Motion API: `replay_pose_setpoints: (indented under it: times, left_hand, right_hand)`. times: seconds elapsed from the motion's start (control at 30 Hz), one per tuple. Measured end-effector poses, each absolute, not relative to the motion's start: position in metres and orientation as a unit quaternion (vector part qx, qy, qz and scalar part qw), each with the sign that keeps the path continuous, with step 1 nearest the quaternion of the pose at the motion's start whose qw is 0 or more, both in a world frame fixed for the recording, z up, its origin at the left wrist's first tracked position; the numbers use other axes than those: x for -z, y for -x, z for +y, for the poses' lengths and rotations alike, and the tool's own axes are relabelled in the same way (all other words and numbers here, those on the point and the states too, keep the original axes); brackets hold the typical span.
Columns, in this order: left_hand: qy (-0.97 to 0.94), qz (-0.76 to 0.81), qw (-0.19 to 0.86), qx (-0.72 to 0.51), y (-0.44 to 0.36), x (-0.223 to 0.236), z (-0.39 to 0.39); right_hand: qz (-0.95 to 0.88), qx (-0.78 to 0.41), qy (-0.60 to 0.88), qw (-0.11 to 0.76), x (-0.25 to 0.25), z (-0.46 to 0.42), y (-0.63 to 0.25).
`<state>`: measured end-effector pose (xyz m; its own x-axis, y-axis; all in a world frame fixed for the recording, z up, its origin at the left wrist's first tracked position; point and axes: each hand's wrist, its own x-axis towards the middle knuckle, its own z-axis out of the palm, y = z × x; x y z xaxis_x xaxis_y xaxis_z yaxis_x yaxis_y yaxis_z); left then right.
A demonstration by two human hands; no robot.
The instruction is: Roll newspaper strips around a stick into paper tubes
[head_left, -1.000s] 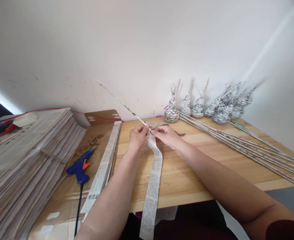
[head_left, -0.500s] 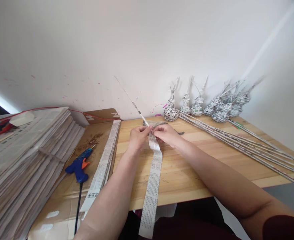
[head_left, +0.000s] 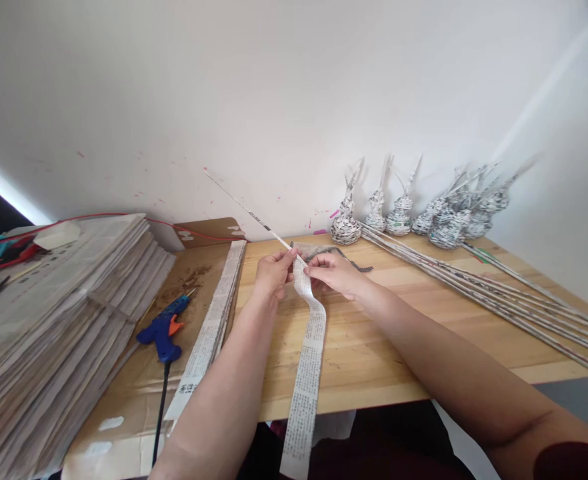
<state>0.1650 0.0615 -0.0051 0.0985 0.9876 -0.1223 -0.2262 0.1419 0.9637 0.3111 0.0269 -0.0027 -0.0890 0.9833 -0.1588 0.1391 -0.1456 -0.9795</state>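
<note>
Between my two hands is a newspaper strip, partly rolled into a thin paper tube that slants up and left toward the wall. My left hand pinches the tube near where the rolling ends. Close beside it, my right hand grips the strip's edge with thumb and fingers. The flat, unrolled part curves down and hangs past the table's front edge. Behind my hands lies a grey cloth, partly hidden by them.
Left are a newspaper stack, a blue glue gun on cardboard, and a pile of cut newspaper strips. Several woven paper gourd shapes stand along the wall. Long rolled paper tubes lie on the right of the wooden table.
The rolled tube has tilted further left, its far tip lower. My hands have shifted slightly along the strip, and the view has turned a little left.
</note>
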Motion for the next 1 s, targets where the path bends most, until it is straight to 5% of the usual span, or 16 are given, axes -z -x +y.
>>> replay_pose_setpoints:
  times: [0.43, 0.63, 1.0]
  left_hand:
    - [-0.399, 0.421, 0.675, -0.455, -0.165, -0.002, 0.057]
    - [-0.479, 0.378, 0.719, -0.333, -0.167, -0.004, 0.049]
    - [-0.551, 0.318, 0.721, -0.274, -0.172, 0.002, 0.045]
  right_hand:
    - [-0.641, -0.563, 0.482, 0.198, 0.003, 0.031, -0.34]
    - [-0.574, -0.596, 0.415, 0.38, -0.006, 0.035, -0.353]
    - [-0.55, -0.67, 0.333, 0.372, -0.004, 0.034, -0.359]
